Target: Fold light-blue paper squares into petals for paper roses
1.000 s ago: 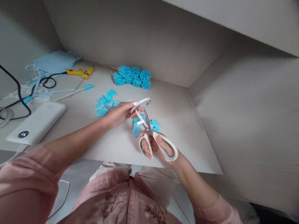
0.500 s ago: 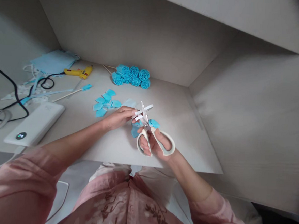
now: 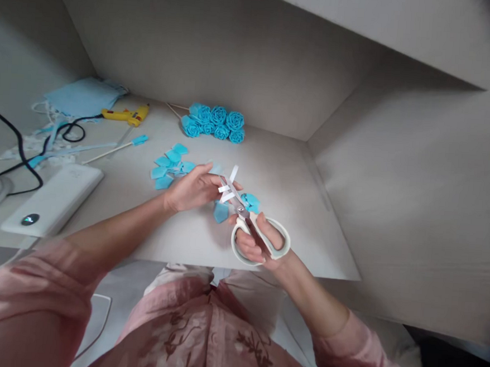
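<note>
My right hand [image 3: 261, 240] grips a pair of scissors [image 3: 243, 214] with cream handles, fingers and thumb through the loops. Their blades point up and left and look nearly closed, among narrow white strips [image 3: 232, 177]. At those strips is my left hand [image 3: 196, 186], its fingers bent around them behind the blades; the exact grip is partly hidden. Under the hands, a blue petal-shaped piece [image 3: 221, 212] lies on the table, with more blue pieces [image 3: 250, 201] beside the scissors. Left of my left hand is a loose group of blue petal pieces [image 3: 173, 156].
Blue fabric-like roses [image 3: 218, 123] lie at the back. A yellow glue gun [image 3: 128, 115], a stack of blue face masks [image 3: 83, 98], a stick with a blue tip [image 3: 139, 140] and a white power bank [image 3: 55, 198] occupy the left. Black cable [image 3: 20, 151] loops there. Panels enclose the table [image 3: 304, 232].
The scissor blades have closed and tilted further left, with my right hand slightly lower and turned. My left thumb has lifted, and the white strips have shifted around the blades.
</note>
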`<state>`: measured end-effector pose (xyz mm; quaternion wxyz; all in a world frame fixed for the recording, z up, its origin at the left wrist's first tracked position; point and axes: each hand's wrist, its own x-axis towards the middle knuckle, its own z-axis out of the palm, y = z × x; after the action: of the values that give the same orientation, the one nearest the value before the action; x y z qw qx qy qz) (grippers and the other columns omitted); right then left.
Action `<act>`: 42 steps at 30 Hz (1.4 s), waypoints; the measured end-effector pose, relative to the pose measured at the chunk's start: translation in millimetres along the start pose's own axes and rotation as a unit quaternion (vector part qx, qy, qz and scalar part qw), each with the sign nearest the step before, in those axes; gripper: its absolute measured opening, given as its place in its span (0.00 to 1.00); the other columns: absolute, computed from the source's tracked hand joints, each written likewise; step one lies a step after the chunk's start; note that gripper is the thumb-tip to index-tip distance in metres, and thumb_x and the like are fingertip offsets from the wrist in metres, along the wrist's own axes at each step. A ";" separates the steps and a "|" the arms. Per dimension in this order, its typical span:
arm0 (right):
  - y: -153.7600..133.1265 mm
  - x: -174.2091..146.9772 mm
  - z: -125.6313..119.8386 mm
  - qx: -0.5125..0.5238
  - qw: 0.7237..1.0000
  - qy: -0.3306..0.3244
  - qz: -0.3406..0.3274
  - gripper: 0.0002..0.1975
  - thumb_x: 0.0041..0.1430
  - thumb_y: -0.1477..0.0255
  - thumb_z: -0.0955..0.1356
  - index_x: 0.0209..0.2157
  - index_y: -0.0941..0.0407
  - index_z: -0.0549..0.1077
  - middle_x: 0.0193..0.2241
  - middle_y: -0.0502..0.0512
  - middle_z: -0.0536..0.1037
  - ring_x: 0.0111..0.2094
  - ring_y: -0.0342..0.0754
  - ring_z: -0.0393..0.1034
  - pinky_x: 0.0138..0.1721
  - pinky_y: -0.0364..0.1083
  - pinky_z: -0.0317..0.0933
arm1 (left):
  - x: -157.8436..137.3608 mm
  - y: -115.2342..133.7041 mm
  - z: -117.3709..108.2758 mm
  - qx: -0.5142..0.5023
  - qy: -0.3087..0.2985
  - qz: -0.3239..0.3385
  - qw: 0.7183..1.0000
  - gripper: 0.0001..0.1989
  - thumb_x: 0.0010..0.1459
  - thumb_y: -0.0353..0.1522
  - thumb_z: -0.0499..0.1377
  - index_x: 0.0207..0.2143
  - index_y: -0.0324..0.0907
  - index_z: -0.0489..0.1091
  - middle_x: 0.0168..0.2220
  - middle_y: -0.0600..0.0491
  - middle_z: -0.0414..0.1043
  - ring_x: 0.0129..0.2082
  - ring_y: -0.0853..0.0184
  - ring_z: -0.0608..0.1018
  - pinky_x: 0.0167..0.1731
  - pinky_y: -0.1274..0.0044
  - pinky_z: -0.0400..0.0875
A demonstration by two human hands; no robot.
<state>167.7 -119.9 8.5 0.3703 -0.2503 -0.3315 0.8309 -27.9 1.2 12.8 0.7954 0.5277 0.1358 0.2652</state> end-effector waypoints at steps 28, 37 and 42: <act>5.0 -88.3 16.0 -0.343 0.928 0.139 -0.049 0.32 0.63 0.62 0.69 0.66 0.48 0.59 0.49 0.58 0.76 0.42 0.46 0.69 0.42 0.46 0.63 | 64.8 27.1 15.6 0.496 -0.029 0.090 0.863 0.11 0.55 0.35 0.63 0.22 0.41 0.75 0.22 0.53 0.72 0.30 0.65 0.74 0.52 0.68 0.62; -17.0 -132.7 16.9 -0.151 0.916 0.317 -0.197 0.34 0.49 0.49 0.71 0.54 0.52 0.71 0.39 0.59 0.76 0.29 0.46 0.65 0.25 0.45 0.60 | 140.5 -26.5 17.2 0.658 -0.086 0.166 0.730 0.15 0.58 0.35 0.62 0.46 0.41 0.76 0.51 0.40 0.76 0.52 0.55 0.73 0.60 0.63 0.52; -24.4 -139.4 -1.4 -0.147 0.900 0.388 -0.137 0.24 0.54 0.55 0.70 0.47 0.55 0.74 0.37 0.60 0.81 0.33 0.52 0.75 0.37 0.52 0.70 | 104.5 -2.9 0.1 0.624 -0.037 0.184 0.758 0.25 0.65 0.43 0.52 0.58 0.38 0.70 0.56 0.39 0.72 0.55 0.56 0.72 0.56 0.69 0.60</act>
<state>263.3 -216.0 49.3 0.5387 -0.5563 -0.3109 0.5511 58.9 59.3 16.9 0.2303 0.9315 0.1417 0.2432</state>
